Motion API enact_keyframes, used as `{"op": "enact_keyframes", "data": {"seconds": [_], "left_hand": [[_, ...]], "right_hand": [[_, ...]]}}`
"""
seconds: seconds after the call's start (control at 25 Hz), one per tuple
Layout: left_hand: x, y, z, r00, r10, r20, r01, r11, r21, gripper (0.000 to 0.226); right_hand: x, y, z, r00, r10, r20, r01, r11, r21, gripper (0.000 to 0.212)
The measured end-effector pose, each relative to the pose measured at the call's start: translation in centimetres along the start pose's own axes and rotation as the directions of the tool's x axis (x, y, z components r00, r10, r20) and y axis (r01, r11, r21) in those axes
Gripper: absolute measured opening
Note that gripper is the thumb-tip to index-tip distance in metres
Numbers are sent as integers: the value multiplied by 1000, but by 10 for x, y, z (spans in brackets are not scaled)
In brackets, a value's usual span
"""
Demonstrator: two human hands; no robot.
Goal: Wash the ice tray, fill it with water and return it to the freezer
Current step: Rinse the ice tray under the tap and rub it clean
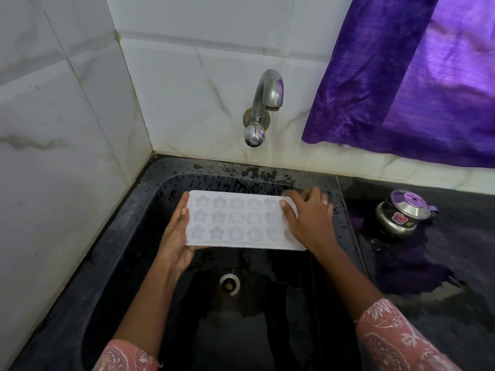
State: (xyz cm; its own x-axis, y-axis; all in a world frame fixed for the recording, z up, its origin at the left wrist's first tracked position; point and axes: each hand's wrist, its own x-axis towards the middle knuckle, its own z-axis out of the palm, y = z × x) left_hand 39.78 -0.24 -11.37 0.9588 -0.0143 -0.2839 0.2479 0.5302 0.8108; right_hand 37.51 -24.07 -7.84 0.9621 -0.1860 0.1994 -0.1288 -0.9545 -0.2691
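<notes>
A white ice tray (238, 220) with star and flower shaped moulds is held level over the black sink (126, 236), cavities facing up. My left hand (175, 236) grips its left short end, thumb on top and fingers underneath. My right hand (310, 218) lies over the right end, thumb on the top face and fingers curled round the far edge. A steel tap (265, 103) sticks out of the tiled wall above the tray. No water runs from its spout.
The sink drain (229, 283) lies below the tray. A small steel pot with a lid (401, 212) stands on the wet black counter at the right. A purple curtain (415, 76) hangs at the upper right. White tiled walls close the left and back.
</notes>
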Motion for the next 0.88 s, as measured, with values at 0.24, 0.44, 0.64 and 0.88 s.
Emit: {"op": "enact_keyframes", "data": {"seconds": [0.24, 0.44, 0.64, 0.88], "left_hand": [[-1, -3, 4, 1000, 1, 3, -1, 1000, -5, 41], [1, -2, 1, 1000, 16, -18, -17, 1000, -8, 41], [6, -1, -3, 999, 32, -4, -32, 999, -1, 39], [6, -3, -2, 999, 37, 7, -37, 999, 29, 38]], "right_hand": [[5, -12, 6, 976, -54, 209, 87, 985, -151, 37], [11, -15, 11, 962, -51, 268, 90, 986, -137, 40], [11, -11, 9, 965, -52, 255, 89, 987, -134, 37], [13, -10, 11, 973, -33, 228, 72, 983, -166, 37]]}}
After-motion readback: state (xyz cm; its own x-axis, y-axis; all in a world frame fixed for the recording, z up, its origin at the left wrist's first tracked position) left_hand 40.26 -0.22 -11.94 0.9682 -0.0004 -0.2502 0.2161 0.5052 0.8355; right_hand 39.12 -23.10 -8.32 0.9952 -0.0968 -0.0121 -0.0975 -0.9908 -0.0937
